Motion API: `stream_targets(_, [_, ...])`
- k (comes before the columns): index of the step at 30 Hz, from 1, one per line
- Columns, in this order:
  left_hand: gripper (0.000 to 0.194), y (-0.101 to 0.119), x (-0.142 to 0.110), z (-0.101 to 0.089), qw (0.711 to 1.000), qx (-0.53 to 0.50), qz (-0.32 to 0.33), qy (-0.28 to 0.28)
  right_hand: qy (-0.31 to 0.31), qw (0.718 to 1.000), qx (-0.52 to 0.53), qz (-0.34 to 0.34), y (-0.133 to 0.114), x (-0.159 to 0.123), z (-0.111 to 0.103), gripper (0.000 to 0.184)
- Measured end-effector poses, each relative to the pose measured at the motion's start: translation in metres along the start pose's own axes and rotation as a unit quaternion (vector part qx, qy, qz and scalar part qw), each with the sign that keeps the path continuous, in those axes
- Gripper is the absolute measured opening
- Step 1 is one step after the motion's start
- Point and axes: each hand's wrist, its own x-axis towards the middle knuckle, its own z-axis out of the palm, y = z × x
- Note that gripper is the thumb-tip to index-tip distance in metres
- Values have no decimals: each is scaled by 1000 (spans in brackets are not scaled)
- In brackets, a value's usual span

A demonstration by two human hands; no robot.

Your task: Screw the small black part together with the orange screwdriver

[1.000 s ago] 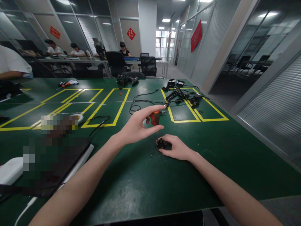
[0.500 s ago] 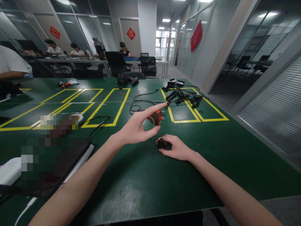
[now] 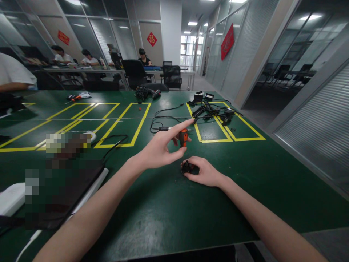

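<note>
My left hand (image 3: 160, 147) is closed around the orange-and-black handle of a screwdriver (image 3: 184, 137). Its index finger stretches forward past the handle, and the thumb presses from the near side. The screwdriver stands roughly upright above a small black part (image 3: 187, 167) with a short stub on top. Whether the tip touches that part I cannot make out. My right hand (image 3: 205, 171) grips the black part from the right against the tabletop, its fingers hiding some of it. Just left of the part lies a tiny piece, perhaps a screw (image 3: 176, 181).
Black cabled devices (image 3: 209, 111) lie in a heap at the far right of the green table (image 3: 259, 182). A slim corded tool (image 3: 164, 128) is behind my left hand. A dark, partly blurred item (image 3: 79, 185) lies at left. People sit at desks beyond.
The screwdriver handle has turned a little in my left hand, which has shifted slightly. My right hand and the black part have stayed put.
</note>
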Motion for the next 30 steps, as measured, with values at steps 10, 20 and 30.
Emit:
stream_targets(10, [78,2,-2,-1,999,-23,-5,-33,-5,1000,-14,-3,-1,1,-1,22])
stream_targets(20, [72,-3,-2,0,999,47,-12,-2,-1,1000,-4,3,1,-1,1,25])
stream_targets(30, [69,-2,-1,-1,1000,26,-6,8,-1,1000,-1,-1,0,-1,0,25])
